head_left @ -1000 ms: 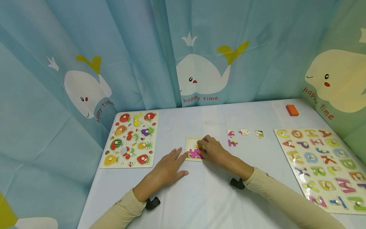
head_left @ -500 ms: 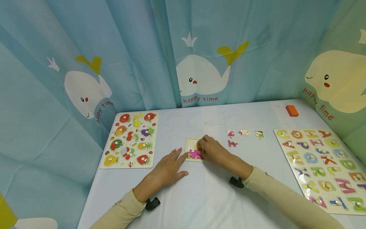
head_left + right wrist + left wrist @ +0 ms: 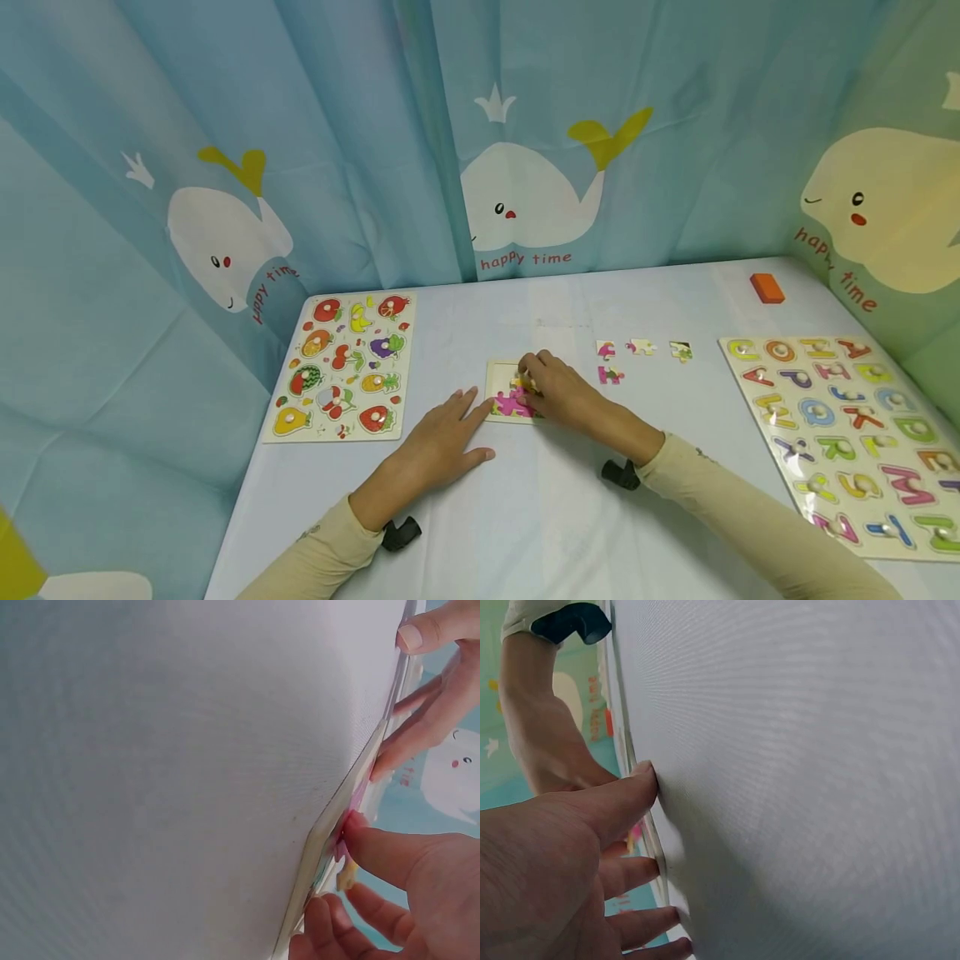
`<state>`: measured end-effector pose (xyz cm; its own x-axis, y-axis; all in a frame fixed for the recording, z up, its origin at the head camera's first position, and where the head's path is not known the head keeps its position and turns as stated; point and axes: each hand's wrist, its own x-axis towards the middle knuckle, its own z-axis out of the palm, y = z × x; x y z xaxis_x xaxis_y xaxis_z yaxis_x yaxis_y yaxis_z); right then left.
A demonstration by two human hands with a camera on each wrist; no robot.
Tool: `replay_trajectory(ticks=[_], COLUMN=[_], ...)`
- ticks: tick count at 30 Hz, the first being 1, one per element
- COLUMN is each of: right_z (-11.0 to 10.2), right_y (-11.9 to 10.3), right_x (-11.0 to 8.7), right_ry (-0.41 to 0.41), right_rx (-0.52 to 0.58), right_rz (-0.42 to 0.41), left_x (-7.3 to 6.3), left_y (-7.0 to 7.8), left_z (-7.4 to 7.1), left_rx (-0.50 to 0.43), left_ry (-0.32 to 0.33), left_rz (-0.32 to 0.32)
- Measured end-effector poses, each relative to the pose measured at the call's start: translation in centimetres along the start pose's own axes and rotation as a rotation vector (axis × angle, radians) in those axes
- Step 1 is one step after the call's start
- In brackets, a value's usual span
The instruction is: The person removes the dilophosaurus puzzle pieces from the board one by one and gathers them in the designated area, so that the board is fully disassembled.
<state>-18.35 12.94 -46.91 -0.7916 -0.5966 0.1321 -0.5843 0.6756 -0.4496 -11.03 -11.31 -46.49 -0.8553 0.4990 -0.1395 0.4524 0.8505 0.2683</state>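
A small wooden jigsaw tray (image 3: 491, 375) lies on the white table, with pink puzzle pieces (image 3: 508, 406) fitted along its near side. My left hand (image 3: 435, 442) rests flat beside it, fingers spread, a fingertip touching the tray's left edge. Over the right part of the tray, my right hand (image 3: 564, 396) pinches a jigsaw piece (image 3: 346, 876), partly yellow, between thumb and fingers. Its thumb touches the pink area in the right wrist view. The right hand hides part of the tray. Several loose jigsaw pieces (image 3: 611, 375) lie to the right of the tray.
A fruit peg puzzle (image 3: 341, 367) lies to the left and a letter peg puzzle (image 3: 847, 442) to the right. An orange block (image 3: 767, 288) sits at the back right. Blue whale-print curtains (image 3: 360, 125) stand behind the table.
My right hand's fingers have shifted slightly up and opened out over the tray, so more of the yellow and pink pieces shows. The left hand stays in place.
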Motion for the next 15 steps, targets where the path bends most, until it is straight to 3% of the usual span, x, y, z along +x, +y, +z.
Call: replay_trajectory(ticks=[6, 15], right_z=[-0.27, -0.99], right_y=[0.16, 0.97], right_x=[0.16, 0.55], right_ry=[-0.025, -0.003], right_rx=[0.039, 0.252], right_rz=[0.020, 0.093], left_x=[0.05, 0.07], left_y=[-0.06, 0.00], left_z=[0.09, 0.03], left_rx=[-0.014, -0.010], left_ry=[-0.007, -0.003], left_rz=[-0.004, -0.004])
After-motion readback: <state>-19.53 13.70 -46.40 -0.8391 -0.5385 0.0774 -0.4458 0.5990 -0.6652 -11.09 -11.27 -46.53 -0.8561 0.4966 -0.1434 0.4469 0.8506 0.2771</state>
